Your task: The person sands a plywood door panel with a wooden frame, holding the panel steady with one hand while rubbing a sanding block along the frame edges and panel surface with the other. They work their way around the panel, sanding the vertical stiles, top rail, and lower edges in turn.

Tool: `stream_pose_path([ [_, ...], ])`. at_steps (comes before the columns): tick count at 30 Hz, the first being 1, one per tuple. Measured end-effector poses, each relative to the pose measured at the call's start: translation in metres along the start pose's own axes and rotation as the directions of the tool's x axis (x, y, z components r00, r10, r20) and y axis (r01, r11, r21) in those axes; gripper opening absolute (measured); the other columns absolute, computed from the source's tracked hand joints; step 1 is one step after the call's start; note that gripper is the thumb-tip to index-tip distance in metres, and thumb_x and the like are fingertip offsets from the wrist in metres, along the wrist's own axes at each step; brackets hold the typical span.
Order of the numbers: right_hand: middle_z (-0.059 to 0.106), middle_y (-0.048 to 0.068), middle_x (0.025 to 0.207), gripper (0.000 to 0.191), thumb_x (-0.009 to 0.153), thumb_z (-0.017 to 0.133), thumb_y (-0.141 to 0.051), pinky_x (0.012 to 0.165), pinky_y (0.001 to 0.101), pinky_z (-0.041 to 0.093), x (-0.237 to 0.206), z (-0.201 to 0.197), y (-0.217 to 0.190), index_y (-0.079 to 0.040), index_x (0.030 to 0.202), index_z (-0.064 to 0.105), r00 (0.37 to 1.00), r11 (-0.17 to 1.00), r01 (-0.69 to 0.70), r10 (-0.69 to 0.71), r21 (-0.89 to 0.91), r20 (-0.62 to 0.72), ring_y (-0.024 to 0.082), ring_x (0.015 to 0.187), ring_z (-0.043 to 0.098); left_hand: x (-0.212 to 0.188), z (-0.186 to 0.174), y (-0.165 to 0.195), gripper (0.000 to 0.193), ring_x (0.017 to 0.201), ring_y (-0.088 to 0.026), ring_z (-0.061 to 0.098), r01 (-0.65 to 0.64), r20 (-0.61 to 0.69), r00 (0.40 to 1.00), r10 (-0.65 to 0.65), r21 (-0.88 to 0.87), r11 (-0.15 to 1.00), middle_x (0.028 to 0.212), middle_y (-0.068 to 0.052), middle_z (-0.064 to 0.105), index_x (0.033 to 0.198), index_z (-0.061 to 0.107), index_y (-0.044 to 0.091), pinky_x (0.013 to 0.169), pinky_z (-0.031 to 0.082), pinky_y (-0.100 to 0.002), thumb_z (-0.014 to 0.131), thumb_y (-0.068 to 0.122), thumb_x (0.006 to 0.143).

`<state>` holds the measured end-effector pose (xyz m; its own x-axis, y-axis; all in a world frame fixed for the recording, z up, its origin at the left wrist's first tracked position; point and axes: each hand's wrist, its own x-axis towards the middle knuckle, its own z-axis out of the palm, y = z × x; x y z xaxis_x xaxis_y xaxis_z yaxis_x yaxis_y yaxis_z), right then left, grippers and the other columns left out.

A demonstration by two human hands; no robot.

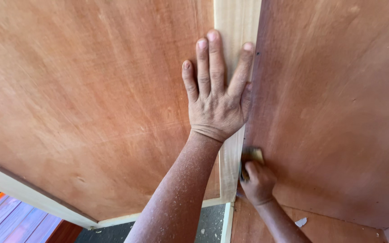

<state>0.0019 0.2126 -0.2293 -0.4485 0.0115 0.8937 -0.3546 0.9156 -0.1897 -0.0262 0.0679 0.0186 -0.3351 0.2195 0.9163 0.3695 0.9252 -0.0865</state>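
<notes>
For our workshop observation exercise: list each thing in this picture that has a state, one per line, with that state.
left hand: open, fingers spread, flat on the pale strip
right hand: closed on the sanding block
sanding block: gripped, against the right panel by the strip's edge
pale wooden strip: upright between the panels
left panel: tilted
right panel: upright

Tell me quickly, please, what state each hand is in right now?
Left hand: open, fingers spread, palm flat on the pale wood strip and reddish plywood panel.
Right hand: closed on a small sanding block against the strip's edge.
</notes>
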Motion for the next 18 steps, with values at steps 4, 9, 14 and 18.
stream_pose_path([
  [4,0.073,0.011,0.079,0.030,0.063,0.085,-0.018,0.055,0.0414,0.056,-0.049,0.011,0.007,-0.009,0.081,0.063,0.991,0.998,-0.057,0.057,-0.006,0.121,0.029,0.065,0.071,0.000,0.001,0.000,0.050,0.161,-0.037,0.011,-0.005,-0.022,1.000,0.005,-0.025,1.000,0.172,-0.024,0.016,0.167,0.025,0.030,0.129,-0.006,-0.056,0.026,0.041,0.118],
  [9,0.072,0.009,0.085,0.020,0.076,0.078,-0.006,0.061,0.0371,0.057,-0.023,0.008,0.020,-0.010,0.089,0.064,0.998,0.996,-0.054,0.051,0.072,0.035,0.025,0.071,0.071,0.002,-0.002,-0.001,0.051,0.162,-0.038,0.012,-0.013,-0.015,1.000,0.013,-0.026,1.000,0.172,-0.025,0.016,0.168,0.025,0.029,0.129,-0.005,-0.057,0.030,0.041,0.119],
  [14,0.069,0.009,0.078,0.020,0.079,0.080,-0.005,0.060,0.0406,0.055,-0.009,0.008,0.016,-0.010,0.081,0.060,0.999,0.999,-0.037,0.037,0.017,-0.001,0.027,0.067,0.069,0.002,-0.009,0.002,0.050,0.162,-0.038,0.011,0.026,0.105,0.994,-0.021,-0.052,0.998,0.171,-0.024,0.015,0.167,0.025,0.032,0.128,-0.004,-0.059,0.035,0.040,0.118],
  [18,0.071,0.008,0.078,0.022,0.076,0.083,-0.017,0.060,0.0403,0.057,-0.045,0.016,0.006,-0.013,0.079,0.062,0.989,0.997,-0.060,0.052,0.054,0.138,0.025,0.066,0.070,0.004,-0.015,0.003,0.050,0.162,-0.038,0.011,0.041,0.167,0.985,-0.033,-0.048,0.998,0.171,-0.024,0.014,0.166,0.025,0.033,0.128,-0.003,-0.060,0.035,0.039,0.118],
])
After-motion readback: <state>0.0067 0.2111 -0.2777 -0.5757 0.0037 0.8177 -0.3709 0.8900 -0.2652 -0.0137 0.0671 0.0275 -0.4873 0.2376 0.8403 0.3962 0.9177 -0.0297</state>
